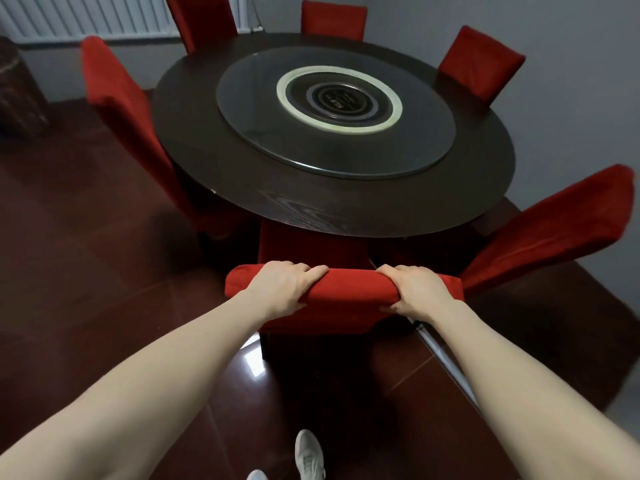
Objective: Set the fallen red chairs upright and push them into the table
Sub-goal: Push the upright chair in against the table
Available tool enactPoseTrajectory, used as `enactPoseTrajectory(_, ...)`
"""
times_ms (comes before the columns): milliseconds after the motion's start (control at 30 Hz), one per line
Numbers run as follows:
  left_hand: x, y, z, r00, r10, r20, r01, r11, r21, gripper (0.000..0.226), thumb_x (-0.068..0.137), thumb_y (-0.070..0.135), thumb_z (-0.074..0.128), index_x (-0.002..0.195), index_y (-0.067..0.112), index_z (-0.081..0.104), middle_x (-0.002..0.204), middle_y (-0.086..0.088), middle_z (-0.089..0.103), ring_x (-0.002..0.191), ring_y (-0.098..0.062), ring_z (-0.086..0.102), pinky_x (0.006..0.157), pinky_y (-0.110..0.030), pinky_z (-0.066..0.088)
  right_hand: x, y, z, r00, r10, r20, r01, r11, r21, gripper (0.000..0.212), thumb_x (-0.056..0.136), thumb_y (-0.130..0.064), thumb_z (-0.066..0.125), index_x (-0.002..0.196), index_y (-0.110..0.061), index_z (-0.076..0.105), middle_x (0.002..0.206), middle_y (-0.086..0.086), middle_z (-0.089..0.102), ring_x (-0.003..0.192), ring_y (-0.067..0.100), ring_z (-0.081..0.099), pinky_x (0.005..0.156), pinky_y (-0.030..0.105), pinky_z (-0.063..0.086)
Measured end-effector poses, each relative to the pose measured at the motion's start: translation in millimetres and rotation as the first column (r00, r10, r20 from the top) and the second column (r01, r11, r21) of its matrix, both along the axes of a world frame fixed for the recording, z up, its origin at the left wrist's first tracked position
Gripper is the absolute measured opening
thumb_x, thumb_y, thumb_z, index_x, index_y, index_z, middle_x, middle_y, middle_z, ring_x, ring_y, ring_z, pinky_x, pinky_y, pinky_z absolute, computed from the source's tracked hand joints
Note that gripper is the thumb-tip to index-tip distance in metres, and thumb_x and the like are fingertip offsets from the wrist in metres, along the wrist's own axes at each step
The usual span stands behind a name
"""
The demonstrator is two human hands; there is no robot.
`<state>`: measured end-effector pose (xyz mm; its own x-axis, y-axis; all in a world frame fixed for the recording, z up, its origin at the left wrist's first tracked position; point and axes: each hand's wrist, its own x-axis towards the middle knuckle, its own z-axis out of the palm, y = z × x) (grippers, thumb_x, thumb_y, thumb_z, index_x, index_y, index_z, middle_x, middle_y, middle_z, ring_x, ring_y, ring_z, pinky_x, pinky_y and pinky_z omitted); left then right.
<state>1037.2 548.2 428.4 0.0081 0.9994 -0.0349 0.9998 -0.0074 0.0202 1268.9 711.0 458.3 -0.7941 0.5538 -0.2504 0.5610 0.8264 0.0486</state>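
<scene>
Near edge: two pale shoes (pixel 309 455), the left one cut by the bottom of the frame, on glossy dark red floor tiles (pixel 86 271). Both forearms are bare.

Left hand (pixel 284 287): fingers curled over the top of the near red chair (pixel 349 285), thumb under the back edge, gripping the cloth-covered top rail towards its left end. Right hand (pixel 414 289): same grip towards the right end. The chair stands upright, back towards the camera. Its seat reaches the table (pixel 242 174) rim and the front is hidden below it. Legs mostly in shadow.

Right chair (pixel 561 223): back slants outward; its lower end is hidden behind the near chair and right hand. Whether the slant is real or lens stretch, cannot tell.

Table: round, dark wood. On it sits a large round glass turntable (pixel 263 109). At its centre is a pale ring (pixel 339 98) around dark concentric circles; the markings inside are too blurred to read.

Left chair (pixel 117 98) is upright against the rim. Beyond are three more red chairs, far left (pixel 201 19), far centre (pixel 334 20) and far right (pixel 481 62), with only their backs showing; the far-left one is cut off by the top edge.

Back wall: white radiator (pixel 86 15). At the left edge is a dark brown rounded object (pixel 19 88), partly cut off and unidentifiable.
</scene>
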Motion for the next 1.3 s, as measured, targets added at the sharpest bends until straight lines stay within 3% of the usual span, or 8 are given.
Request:
enactPoseTrajectory(133,-7.9,-2.5,-0.1,0.999,-0.043,-0.012,0.044,0.999,0.008,0.073,0.078,0.042,0.065,0.142,0.036,0.030,0.111,0.005,0.066,0.091,-0.024,0.066,0.070,-0.036,0.052,3.1,-6.6,-10.4,0.996,0.031,-0.089,-0.023,0.996,0.091,0.053,0.073,-0.055,0.069,0.117,-0.033,0.049,0.099,-0.002,0.066,0.089,0.026,0.065,0.072,0.033,0.043)
enactPoseTrajectory(400,-34.7,-22.2,1.4,0.996,-0.071,-0.047,0.072,0.997,0.028,0.076,0.079,0.038,0.063,0.146,0.040,0.027,0.125,0.009,0.062,0.098,-0.020,0.066,0.070,-0.033,0.053,-12.7,-32.4,-19.6,0.988,0.044,-0.145,-0.029,0.994,0.108,0.054,0.074,-0.056,0.068,0.120,-0.033,0.050,0.097,-0.001,0.067,0.089,0.027,0.066,0.071,0.034,0.046)
enactPoseTrajectory(567,-30.1,-24.4,3.0,0.997,-0.073,-0.006,0.073,0.997,0.034,0.080,0.078,0.041,0.070,0.147,0.035,0.030,0.127,0.007,0.062,0.107,-0.019,0.063,0.082,-0.033,0.051,-9.2,-34.3,-18.4,0.987,0.001,-0.160,0.009,0.998,0.063,0.055,0.074,-0.051,0.070,0.123,-0.034,0.050,0.101,-0.002,0.067,0.093,0.025,0.065,0.076,0.034,0.046)
enactPoseTrajectory(700,-29.7,-19.1,10.0,0.996,-0.088,0.031,0.090,0.992,-0.089,0.091,0.074,0.041,0.077,0.149,0.027,0.026,0.130,0.001,0.059,0.113,-0.023,0.060,0.090,-0.035,0.047,-12.2,-34.8,-14.7,0.989,-0.053,-0.138,0.050,0.998,-0.026,0.056,0.072,-0.050,0.072,0.121,-0.036,0.048,0.106,-0.003,0.069,0.099,0.025,0.065,0.081,0.036,0.049)
enactPoseTrajectory(833,-30.2,-14.8,14.6,0.997,-0.080,0.023,0.082,0.986,-0.147,0.098,0.069,0.049,0.079,0.148,0.026,0.024,0.128,-0.004,0.060,0.110,-0.027,0.061,0.089,-0.037,0.047,-17.7,-31.0,-12.9,0.989,-0.120,-0.085,0.114,0.991,-0.073,0.061,0.066,-0.050,0.074,0.119,-0.041,0.046,0.104,-0.001,0.070,0.097,0.029,0.066,0.076,0.034,0.045)
enactPoseTrajectory(1033,-38.3,1.5,16.2,0.993,-0.094,0.075,0.107,0.975,-0.193,0.092,0.068,0.058,0.073,0.143,0.032,0.028,0.111,-0.005,0.068,0.098,-0.027,0.065,0.087,-0.037,0.050,-24.3,-18.3,-11.6,0.988,-0.151,0.005,0.151,0.979,-0.140,0.070,0.058,-0.047,0.072,0.123,-0.046,0.046,0.104,-0.004,0.066,0.095,0.024,0.062,0.071,0.031,0.041)
enactPoseTrajectory(1300,-37.2,-9.5,8.5,0.973,-0.229,0.000,0.228,0.972,0.050,0.075,0.074,0.049,0.063,0.141,0.034,0.033,0.090,0.002,0.070,0.081,-0.020,0.067,0.077,-0.033,0.053,-18.7,-27.0,-18.5,0.990,-0.078,-0.121,0.075,0.997,-0.025,0.055,0.058,-0.043,0.070,0.111,-0.041,0.054,0.087,-0.010,0.066,0.085,0.021,0.063,0.068,0.031,0.042)
